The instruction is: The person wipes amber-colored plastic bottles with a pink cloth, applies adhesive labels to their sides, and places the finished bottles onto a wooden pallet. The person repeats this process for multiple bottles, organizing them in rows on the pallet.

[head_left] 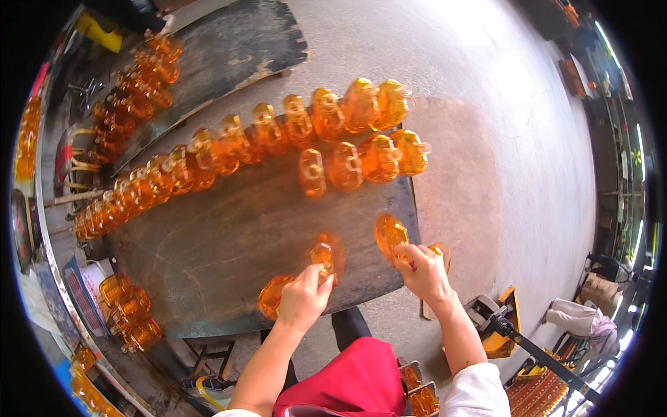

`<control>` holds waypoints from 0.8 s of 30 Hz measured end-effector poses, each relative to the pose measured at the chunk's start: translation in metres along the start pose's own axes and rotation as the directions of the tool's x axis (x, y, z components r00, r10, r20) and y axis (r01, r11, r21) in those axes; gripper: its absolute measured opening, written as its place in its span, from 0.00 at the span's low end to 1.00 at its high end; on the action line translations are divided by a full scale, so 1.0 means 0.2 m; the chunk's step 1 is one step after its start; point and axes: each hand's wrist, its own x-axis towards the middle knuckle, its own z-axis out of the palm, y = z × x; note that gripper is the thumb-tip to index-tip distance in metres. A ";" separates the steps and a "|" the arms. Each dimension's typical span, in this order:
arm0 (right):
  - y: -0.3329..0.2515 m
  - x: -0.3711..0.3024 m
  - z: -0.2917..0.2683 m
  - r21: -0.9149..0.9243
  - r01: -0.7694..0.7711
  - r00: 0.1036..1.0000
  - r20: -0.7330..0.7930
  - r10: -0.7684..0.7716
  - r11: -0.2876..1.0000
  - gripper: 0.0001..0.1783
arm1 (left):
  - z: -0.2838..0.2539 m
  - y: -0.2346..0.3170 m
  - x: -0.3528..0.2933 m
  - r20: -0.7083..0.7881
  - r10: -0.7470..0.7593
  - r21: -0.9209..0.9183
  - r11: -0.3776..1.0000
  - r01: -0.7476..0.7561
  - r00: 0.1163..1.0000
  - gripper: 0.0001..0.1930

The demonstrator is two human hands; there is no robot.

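Note:
My left hand (304, 300) is closed on an amber see-through piece (326, 251) with a pale raised part on it, held above the near side of a dark tabletop (222, 264). Another amber piece (273, 297) shows just left of that hand. To the right, my right hand (425, 279) pinches a rounded amber piece (390, 233) near the table's right edge. One more amber piece (441, 256) shows partly behind the right hand. Whether these outer pieces are gripped too is hidden by the fingers. The exact kind of these glossy, faceted pieces cannot be told.
A long row of similar amber pieces (266, 125) runs along the table's far side, with a shorter second row (347, 167) at its right end. Several more hang in a cluster (130, 313) at left. A second dark table (236, 48) stands beyond. A black bar (535, 351) juts at lower right.

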 end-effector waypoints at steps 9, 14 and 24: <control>0.41 0.34 -0.25 0.022 0.010 1.000 0.001 -0.010 1.000 0.12 | 0.55 0.37 0.49 0.050 -0.006 0.043 0.999 0.004 0.999 0.12; 0.53 0.40 -0.28 0.089 0.014 0.999 0.048 -0.018 0.996 0.13 | 0.68 0.41 0.57 0.052 -0.031 0.063 0.998 0.028 0.998 0.12; 0.56 0.38 -0.32 0.156 0.007 1.000 -0.010 -0.005 0.988 0.34 | 0.74 0.46 0.58 0.026 -0.066 -0.027 0.997 0.067 0.997 0.22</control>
